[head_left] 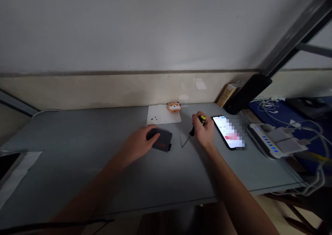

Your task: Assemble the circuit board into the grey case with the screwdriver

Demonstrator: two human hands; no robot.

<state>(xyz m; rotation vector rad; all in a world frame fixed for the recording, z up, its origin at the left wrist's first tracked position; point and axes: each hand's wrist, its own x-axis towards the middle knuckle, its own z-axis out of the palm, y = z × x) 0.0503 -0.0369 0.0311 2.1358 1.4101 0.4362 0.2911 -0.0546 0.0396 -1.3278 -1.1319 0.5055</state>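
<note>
From where I stand, the two hands are apart over the grey table (116, 190). The left hand (140, 141) grips the left end of a flat dark case (164, 141), its thumb across the top; the case sits near the middle of the table, with a small black piece at its near right corner. To the right, the right hand (204, 133) is closed round a screwdriver (192, 131) with a black and yellow handle. Its thin shaft slants down and left, the tip clear of the case; I can't tell whether it touches the table.

On the far side, by the wall, lies a white sheet (162, 116) with a few tiny dark bits (155, 117) on its left part and an orange-and-white animal-faced object (174, 107) at its far right corner. Right of the right hand lies a lit phone (225, 133), and farther right a white power strip (268, 143) with plugs in it.
</note>
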